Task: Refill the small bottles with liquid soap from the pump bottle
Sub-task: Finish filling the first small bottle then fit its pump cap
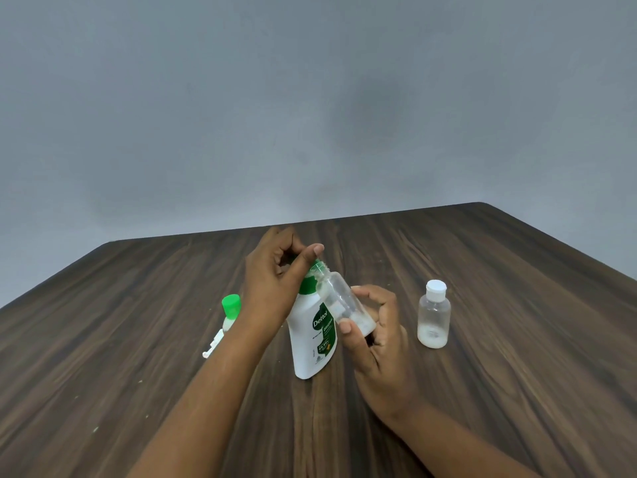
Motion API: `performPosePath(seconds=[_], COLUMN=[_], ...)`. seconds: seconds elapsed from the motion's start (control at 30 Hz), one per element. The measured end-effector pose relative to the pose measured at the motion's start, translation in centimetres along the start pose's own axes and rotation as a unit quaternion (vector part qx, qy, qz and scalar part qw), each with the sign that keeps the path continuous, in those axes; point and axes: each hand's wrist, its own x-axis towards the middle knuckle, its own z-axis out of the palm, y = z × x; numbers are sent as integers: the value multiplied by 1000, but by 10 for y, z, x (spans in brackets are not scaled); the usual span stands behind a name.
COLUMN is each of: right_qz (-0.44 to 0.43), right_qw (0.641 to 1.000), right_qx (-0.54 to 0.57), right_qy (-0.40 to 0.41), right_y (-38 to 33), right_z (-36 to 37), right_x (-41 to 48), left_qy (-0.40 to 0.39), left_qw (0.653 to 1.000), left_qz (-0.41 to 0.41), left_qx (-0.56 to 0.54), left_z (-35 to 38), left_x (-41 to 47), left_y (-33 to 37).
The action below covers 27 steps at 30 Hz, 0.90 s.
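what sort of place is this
Likely a plain room at home or in an office, can't tell which: a dark wood-grain table by a bare grey wall, with a pump bottle on it.

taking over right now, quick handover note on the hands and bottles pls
Left hand: grip curled over the pump head of the pump bottle, which is upright on the table.
Right hand: holds the uncapped small bottle tilted, mouth by the pump head.
Capped small bottle: stands to the right, a little liquid at its bottom.
Green-capped bottle: behind the left forearm, white piece beside it.
Done: one bottle uncapped and at the pump.
Left: it looks nearly empty; pump it full, cap it, then likely the others.
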Motion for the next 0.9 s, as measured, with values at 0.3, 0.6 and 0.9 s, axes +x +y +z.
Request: performPosePath(seconds=[0.3, 0.6, 0.9], right_qz=[2, 7, 6], right_qw=[1000, 1000, 1000], right_qx=[-6, -13, -17], right_qy=[-1, -6, 0], right_y=[1, 2, 5], right_z=[0, 1, 1], right_x=[2, -2, -1], left_qy=[-49, 0, 7], left_qw=[996, 998, 999], left_qz=[41, 43, 38], left_qx=[65, 50, 35], left_z=[-7, -4, -3], left_x=[13, 1, 6], left_y=[9, 3, 3])
